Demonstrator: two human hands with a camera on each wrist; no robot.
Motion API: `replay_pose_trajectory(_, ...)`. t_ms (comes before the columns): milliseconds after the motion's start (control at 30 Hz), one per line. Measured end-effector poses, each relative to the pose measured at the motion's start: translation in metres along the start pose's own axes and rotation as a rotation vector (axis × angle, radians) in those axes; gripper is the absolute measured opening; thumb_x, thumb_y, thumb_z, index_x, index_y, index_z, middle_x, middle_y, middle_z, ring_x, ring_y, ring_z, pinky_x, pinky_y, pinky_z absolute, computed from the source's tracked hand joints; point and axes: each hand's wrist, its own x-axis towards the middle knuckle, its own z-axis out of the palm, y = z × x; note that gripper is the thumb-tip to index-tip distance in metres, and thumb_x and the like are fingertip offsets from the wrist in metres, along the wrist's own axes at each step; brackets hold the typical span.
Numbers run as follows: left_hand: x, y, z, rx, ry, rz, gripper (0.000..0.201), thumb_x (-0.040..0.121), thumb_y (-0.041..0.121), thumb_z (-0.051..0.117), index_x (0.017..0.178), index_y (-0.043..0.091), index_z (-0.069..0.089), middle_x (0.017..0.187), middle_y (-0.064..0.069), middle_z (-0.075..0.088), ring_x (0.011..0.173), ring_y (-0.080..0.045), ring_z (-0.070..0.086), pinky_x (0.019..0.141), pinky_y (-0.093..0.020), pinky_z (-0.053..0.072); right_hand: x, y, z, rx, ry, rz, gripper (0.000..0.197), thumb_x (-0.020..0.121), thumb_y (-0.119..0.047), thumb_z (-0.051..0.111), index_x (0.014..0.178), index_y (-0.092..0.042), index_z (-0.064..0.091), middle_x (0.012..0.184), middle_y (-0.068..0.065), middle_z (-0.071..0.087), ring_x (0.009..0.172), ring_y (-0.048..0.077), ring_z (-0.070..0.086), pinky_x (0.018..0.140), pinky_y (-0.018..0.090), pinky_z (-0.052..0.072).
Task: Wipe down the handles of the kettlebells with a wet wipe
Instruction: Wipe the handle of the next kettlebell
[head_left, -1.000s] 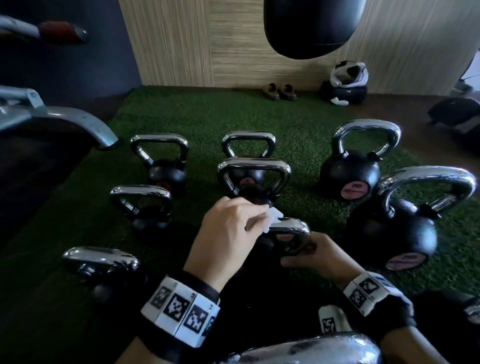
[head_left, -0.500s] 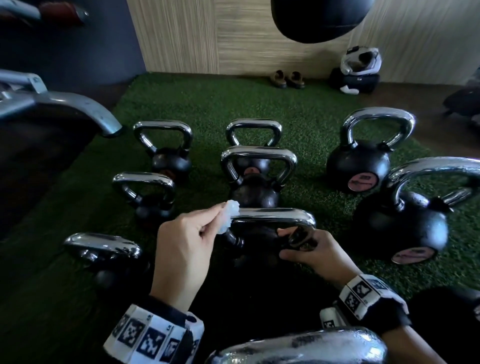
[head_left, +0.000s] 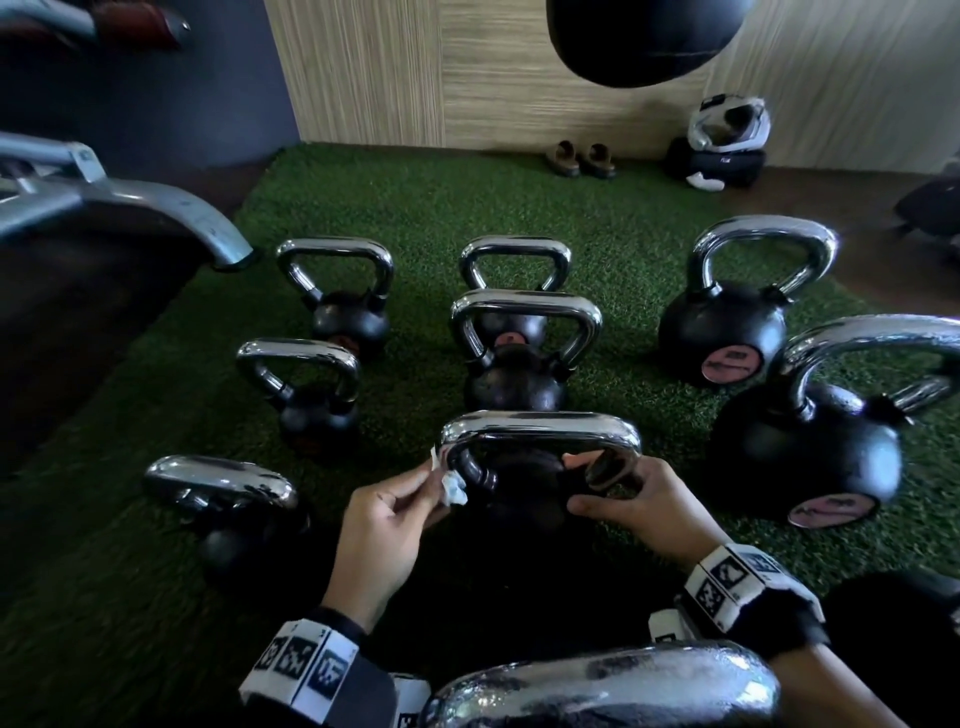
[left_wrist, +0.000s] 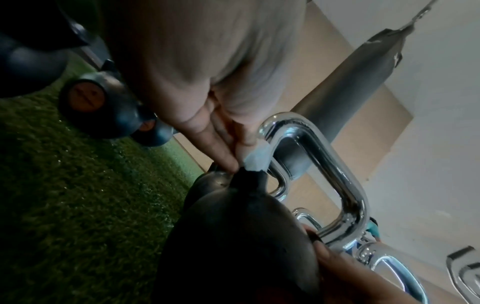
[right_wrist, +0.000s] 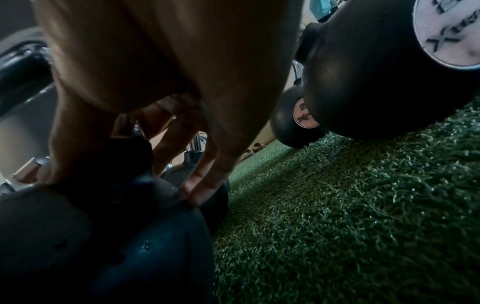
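The left hand pinched the wet wipe against the left leg of the middle kettlebell's handle on the turf; the right hand gripped its right leg.

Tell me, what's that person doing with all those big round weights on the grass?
The person is cleaning kettlebells set out on green turf. Their left hand pinches a small white wet wipe against the left leg of one shiny handle, down near the black ball. Their right hand holds the other side of that kettlebell to steady it. The other kettlebells stand around it, not being touched.
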Motion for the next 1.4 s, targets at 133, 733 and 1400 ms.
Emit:
replay_pose_trajectory(133,-0.003,0.002,-0.005,0.067,-0.111,0.065,0.021,0.091,0.020,0.073,0.110,0.016,0.080,0.110,0.008,0.079,0.110,-0.005,0.072,0.096,-0.018,0.054,0.000,-0.006,-0.003,-0.026,0.008,0.014,0.047,0.058,-0.038,0.093,0.102,-0.027,0.081,0.105,-0.016,0.078,0.100,-0.001,0.070,0.099,0.026,0.051)
replay_pose_trajectory(733,0.081,0.015,0.065,0.621,0.042,0.345,0.027,0.090,0.038,0.078,0.080,0.013,0.081,0.065,0.003,0.075,0.058,-0.004,0.068,0.056,-0.022,0.051,-0.029,-0.031,-0.005,-0.566,-0.035,-0.158,0.037,0.077,-0.014,0.073,0.094,-0.047,0.076,0.087,-0.020,0.078,0.082,-0.008,0.071,0.077,0.011,0.054)
replay_pose_trajectory(1400,0.094,0.045,0.053,0.313,-0.113,0.194,0.019,0.090,0.038,0.078,0.107,0.031,0.081,0.093,0.012,0.081,0.098,-0.010,0.074,0.088,-0.049,0.063,0.017,0.033,0.004,-0.096,-0.113,0.160,0.073,0.069,-0.081,0.071,0.137,-0.059,0.053,0.141,-0.025,0.060,0.130,0.004,0.058,0.114,0.042,0.046)
